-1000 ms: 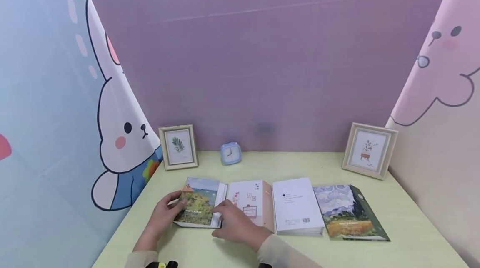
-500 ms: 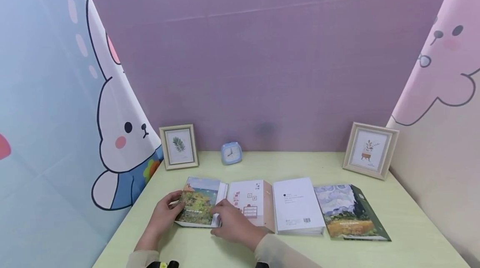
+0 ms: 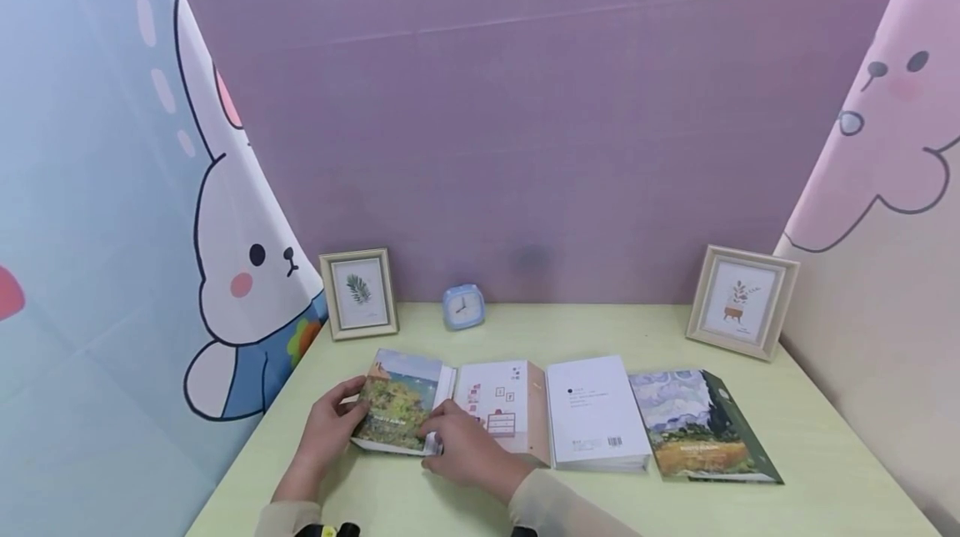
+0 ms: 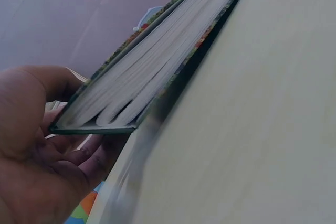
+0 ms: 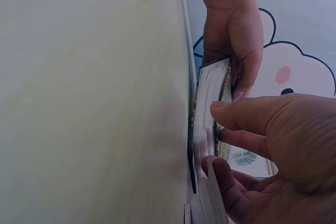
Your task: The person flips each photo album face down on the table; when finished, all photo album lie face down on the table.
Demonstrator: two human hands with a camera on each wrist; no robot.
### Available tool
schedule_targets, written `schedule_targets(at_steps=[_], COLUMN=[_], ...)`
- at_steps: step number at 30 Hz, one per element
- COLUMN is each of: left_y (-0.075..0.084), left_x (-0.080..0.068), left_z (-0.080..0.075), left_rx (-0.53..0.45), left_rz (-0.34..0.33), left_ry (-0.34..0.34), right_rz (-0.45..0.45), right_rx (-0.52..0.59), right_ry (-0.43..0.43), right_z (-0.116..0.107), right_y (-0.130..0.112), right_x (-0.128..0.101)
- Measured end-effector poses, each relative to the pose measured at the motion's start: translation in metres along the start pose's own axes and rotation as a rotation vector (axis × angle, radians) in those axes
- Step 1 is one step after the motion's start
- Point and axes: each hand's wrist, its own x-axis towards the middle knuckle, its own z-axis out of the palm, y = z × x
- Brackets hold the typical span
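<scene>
Both hands work 1 book (image 3: 396, 402) on the tabletop (image 3: 585, 504): left hand (image 3: 326, 430) clamps its outer edge, right hand (image 3: 467, 449) pinches the near corner. Between the grips, the cover has lifted since a second ago (pages now fanning), so opening is under way.
</scene>
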Motion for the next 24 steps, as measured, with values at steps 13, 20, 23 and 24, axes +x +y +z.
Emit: schedule_targets(at_steps=[13, 20, 23, 24], left_y=[0.0034, 0.0064, 0.0076, 0.0082], left_x=[-0.0003, -0.0025, -0.0043, -0.0049], left_z=[-0.0011, -0.0015, -0.0022, -0.0025], left_rx=[-0.185, -0.260, -0.268, -0.270], left_rz=[0.031, 0.033, 0.039, 0.040], left_ry=[0.033, 0.008, 0.009, 0.012], right_rz=[0.007, -0.014, -0.006, -0.006], right_rx=[0.012, 0.002, 0.046, 0.065], right_ry=[0.015, 0.027, 0.022, 0.020], right_z=[-0.0013, -0.0018, -0.0016, -0.0016], right_y=[0.0024, 0.0038, 0.0030, 0.0026], right_x=[-0.0014, -0.0005, -0.0004, -0.0004])
